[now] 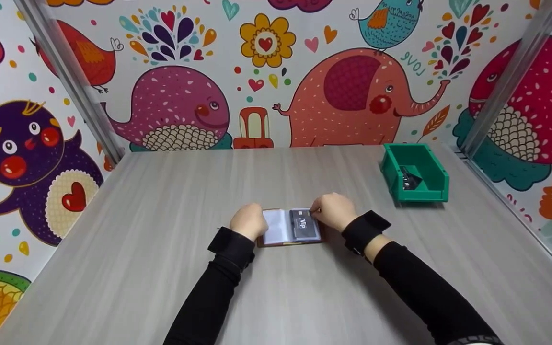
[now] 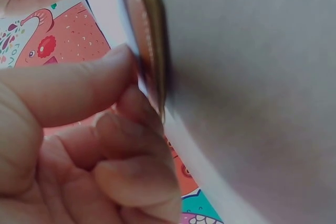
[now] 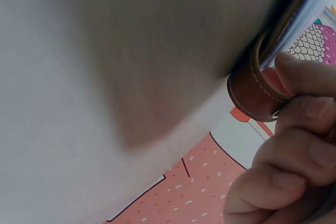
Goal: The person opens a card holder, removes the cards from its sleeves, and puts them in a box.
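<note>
Card holder (image 1: 276,229), grey wood-grain table (image 1: 300,292), cartoon-printed walls (image 1: 257,9)

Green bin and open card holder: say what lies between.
The head view shows the right hand at the edge of the card holder, then bare tabletop up to the green bin.

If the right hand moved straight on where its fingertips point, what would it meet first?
Probably the dark grey rectangular "Vip" card in the open brown leather card holder; depth is unclear.
</note>
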Motion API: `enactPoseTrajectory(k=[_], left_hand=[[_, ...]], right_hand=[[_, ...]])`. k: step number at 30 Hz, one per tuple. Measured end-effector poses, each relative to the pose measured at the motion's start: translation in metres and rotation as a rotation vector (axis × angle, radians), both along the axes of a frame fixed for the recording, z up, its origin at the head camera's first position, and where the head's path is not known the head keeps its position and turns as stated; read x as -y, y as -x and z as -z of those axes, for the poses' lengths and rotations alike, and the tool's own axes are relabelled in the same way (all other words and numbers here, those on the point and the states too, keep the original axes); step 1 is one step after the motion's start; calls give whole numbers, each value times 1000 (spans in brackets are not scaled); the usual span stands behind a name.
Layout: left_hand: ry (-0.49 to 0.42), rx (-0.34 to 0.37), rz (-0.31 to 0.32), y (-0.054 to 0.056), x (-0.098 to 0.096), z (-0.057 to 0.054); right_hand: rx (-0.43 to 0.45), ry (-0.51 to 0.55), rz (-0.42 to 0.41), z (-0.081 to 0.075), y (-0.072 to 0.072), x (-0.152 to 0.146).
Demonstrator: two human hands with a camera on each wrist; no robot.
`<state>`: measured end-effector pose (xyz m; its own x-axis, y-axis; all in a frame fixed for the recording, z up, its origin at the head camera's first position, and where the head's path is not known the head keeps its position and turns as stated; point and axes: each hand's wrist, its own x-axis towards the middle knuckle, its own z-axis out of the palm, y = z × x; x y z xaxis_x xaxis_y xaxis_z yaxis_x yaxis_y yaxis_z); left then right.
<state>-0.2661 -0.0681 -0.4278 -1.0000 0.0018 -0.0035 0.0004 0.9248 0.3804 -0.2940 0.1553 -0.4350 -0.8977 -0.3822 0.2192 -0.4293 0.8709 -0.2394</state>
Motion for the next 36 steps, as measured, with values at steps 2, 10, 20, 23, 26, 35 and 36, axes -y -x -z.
enactPoseTrajectory(k=[2,10,20,23,26,35,36], left_hand=[[0,0,6,0,0,0],[-9,14,5,0,1,-1],[-13,5,9,0,2,0],[-16,0,9,0,1,-1],[-24,-6,10,0,0,-3],[-108,-46,70,-3,-10,-10],[-122,-38,78,-3,-12,-10]], right_hand=[[3,3,1,0,0,0],[20,20,17,-1,0,1],[27,13,37,-1,0,3],[31,14,42,0,0,3],[25,15,39,0,0,3],[3,13,16,1,0,2],[1,15,15,1,0,2]])
